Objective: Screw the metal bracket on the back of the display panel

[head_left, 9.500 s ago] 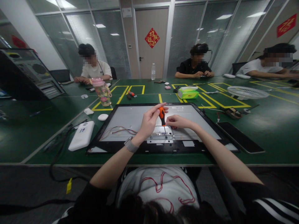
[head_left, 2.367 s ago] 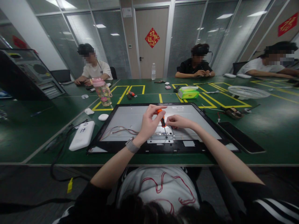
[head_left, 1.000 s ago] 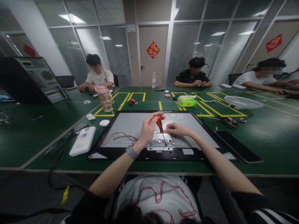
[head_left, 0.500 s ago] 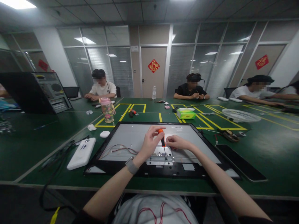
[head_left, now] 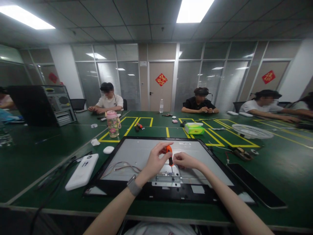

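Compared with half a second ago, the head view has tipped upward, so that more ceiling shows and the panel (head_left: 137, 151) sits lower in sight, while both hands keep their places around the screwdriver (head_left: 170, 160). Left grip (head_left: 154, 160), a bare hand with a watch (head_left: 133, 185) at the wrist, is closed around the upper handle: the thumb presses on its side and the fingers arch over the orange end. Most of the handle juts out below the thumb, to the right of the palm. From there the shaft runs down, nearly upright with its top leaning slightly left, to the silver bracket (head_left: 166, 184) on the panel; how the tip is seated is too small to tell. Right grip (head_left: 187, 161) has curled fingers, their ends right by the lower handle; I cannot tell whether they pinch it or merely lie against it.

Face up on the green desk (head_left: 24, 169), the panel carries thin wires (head_left: 122, 164) left of the bracket. A white power bank (head_left: 83, 171) and a rounded white case (head_left: 108, 149) lie to its left, a dark phone (head_left: 255, 184) to its right. Beyond it stand a pink-lidded bottle (head_left: 112, 125) and a green tissue pack (head_left: 194, 129).
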`<state>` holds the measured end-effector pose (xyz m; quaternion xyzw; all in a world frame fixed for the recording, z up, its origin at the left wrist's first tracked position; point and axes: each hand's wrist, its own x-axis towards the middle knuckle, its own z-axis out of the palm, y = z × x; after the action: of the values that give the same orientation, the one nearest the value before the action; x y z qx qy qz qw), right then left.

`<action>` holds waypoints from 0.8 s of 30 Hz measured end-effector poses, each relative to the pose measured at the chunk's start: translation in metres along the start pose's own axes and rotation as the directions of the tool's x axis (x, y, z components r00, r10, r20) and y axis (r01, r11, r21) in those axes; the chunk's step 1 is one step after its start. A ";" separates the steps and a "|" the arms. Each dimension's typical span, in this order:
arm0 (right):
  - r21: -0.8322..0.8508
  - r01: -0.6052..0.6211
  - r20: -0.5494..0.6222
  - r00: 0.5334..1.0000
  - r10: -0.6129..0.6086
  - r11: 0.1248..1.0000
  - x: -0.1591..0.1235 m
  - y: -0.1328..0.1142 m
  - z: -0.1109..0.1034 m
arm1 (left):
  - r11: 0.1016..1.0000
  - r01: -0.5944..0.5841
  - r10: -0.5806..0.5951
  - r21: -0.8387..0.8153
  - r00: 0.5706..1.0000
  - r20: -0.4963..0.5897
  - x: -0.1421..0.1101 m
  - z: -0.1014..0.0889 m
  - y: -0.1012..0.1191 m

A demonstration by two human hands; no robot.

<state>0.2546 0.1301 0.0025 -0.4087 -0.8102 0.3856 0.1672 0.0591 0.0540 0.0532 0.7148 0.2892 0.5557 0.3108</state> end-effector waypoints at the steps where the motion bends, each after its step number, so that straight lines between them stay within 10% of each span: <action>1: 0.004 -0.004 -0.001 1.000 0.004 1.000 0.000 0.000 0.000 | 1.000 0.019 -0.019 -0.022 1.000 -0.002 0.001 -0.003 0.001; 10: -0.012 -0.006 0.002 1.000 0.006 1.000 0.002 0.002 0.000 | 0.991 0.087 -0.110 -0.105 0.965 -0.240 0.009 -0.041 0.002; 24: -0.019 -0.020 0.009 1.000 0.020 1.000 0.000 -0.003 0.000 | 0.990 0.006 0.012 0.140 0.992 -0.129 0.001 -0.040 -0.004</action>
<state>0.2534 0.1292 0.0050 -0.4164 -0.8105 0.3815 0.1557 0.0205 0.0628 0.0582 0.6977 0.3459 0.5798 0.2397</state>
